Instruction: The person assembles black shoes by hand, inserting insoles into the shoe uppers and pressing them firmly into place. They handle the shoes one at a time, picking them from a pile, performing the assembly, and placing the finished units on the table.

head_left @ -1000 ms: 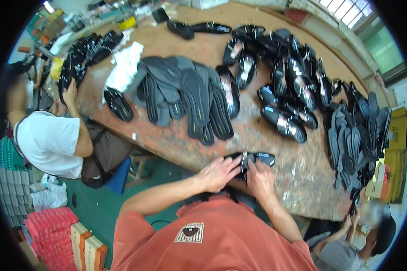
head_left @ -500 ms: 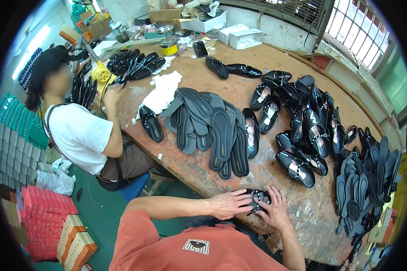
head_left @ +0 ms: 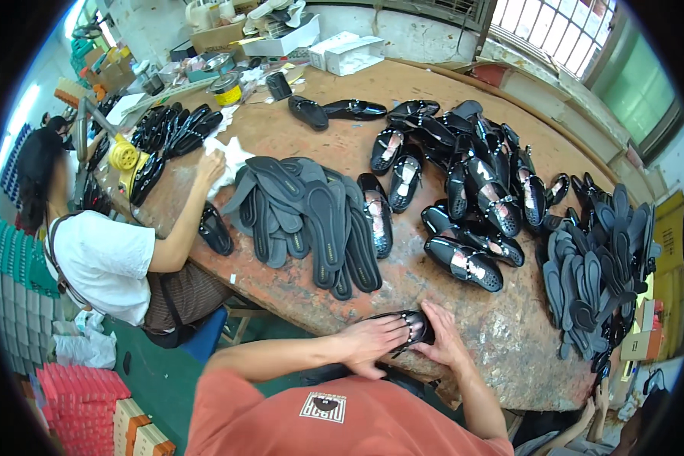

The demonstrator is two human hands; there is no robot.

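At the near table edge, both my hands are on a black shoe [head_left: 416,325] with a studded strap. My left hand [head_left: 368,340] lies across one side of it, fingers closed over the upper and hiding much of that part. My right hand [head_left: 442,336] grips the other end, its thumb low and its fingers along the far side. Just beyond is a pile of dark grey insoles [head_left: 323,220]. To the right of that pile sit several glossy black shoes [head_left: 463,258], some with pale paper inside.
At left, a co-worker [head_left: 102,251] reaches to a white cloth [head_left: 224,167], beside a yellow heat-gun-like tool [head_left: 125,157]. More insoles [head_left: 585,281] are heaped at the right edge. Another person's hands [head_left: 596,406] show at lower right. A yellow-labelled can [head_left: 226,91] stands at the back.
My view has swung, so the table's things sit further left. My left hand covers more of the shoe's side. The co-worker's hand has moved from the yellow tool to the white cloth.
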